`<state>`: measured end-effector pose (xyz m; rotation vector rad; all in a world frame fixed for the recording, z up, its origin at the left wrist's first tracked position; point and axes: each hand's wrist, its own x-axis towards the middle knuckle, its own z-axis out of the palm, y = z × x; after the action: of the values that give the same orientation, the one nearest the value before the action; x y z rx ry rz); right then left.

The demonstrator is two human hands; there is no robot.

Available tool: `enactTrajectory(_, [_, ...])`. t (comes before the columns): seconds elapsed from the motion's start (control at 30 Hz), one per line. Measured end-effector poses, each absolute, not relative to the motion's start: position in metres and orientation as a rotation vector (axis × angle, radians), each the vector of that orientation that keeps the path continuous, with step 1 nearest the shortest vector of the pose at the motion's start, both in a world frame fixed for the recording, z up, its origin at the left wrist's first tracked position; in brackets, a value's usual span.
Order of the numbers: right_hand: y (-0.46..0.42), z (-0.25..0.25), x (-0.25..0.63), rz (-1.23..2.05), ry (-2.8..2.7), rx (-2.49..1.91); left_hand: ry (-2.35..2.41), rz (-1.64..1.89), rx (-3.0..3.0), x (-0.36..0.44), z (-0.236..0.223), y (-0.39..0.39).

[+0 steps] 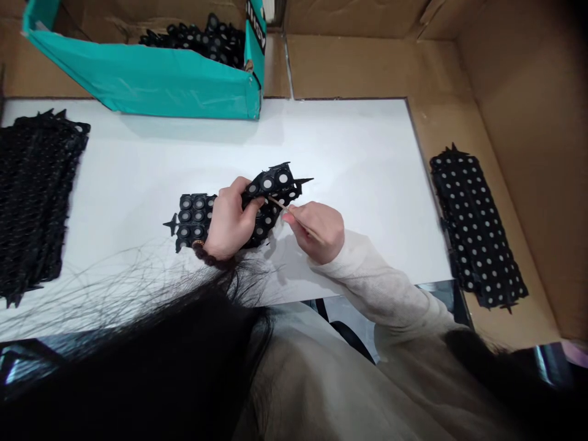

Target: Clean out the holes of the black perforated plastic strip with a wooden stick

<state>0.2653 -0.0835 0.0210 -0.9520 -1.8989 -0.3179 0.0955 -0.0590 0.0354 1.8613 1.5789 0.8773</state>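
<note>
My left hand (232, 217) is closed on a black molded rubber sheet (193, 217) with rows of round, pale-centred cups. The sheet's right part is bent up under my thumb and fingers. A thin pale stick (279, 203) is pinched in my right hand (321, 231), its tip touching or very near the raised part of the sheet. Thin pointed tabs stick out from both ends of the sheet. My left palm hides the middle of it.
A turquoise box (174, 82) holding many loose black round pieces (202, 40) stands at the back left. Stacked black sheets (37, 196) lie at the left. More white-dotted sheets (478, 229) rest on cardboard (523, 257) at the right. Dark hair covers the lower left.
</note>
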Motion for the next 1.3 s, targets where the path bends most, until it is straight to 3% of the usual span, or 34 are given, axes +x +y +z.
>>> enactTrajectory(0.17, [-0.078, 0.017, 0.275, -0.101, -1.704, -0.873, 1.577, 0.883, 1.793, 0.096, 0.039, -0.056])
enactTrajectory(0.33, [-0.072, 0.014, 0.286, -0.092, -1.381, -0.839, 1.489, 0.767, 1.677, 0.092, 0.039, -0.051])
enactTrajectory(0.73, [-0.076, 0.019, 0.288, -0.076, -1.634, -0.736, 1.256, 0.821, 1.304, 0.080, 0.038, -0.050])
enactTrajectory(1.0, [-0.080, 0.025, 0.283, -0.083, -1.679, -0.706, 1.307, 0.444, 1.627, 0.081, 0.059, -0.052])
enactTrajectory(1.3, [-0.083, 0.018, 0.289, -0.100, -1.710, -0.742, 1.348, 0.552, 1.412, 0.073, 0.045, -0.048])
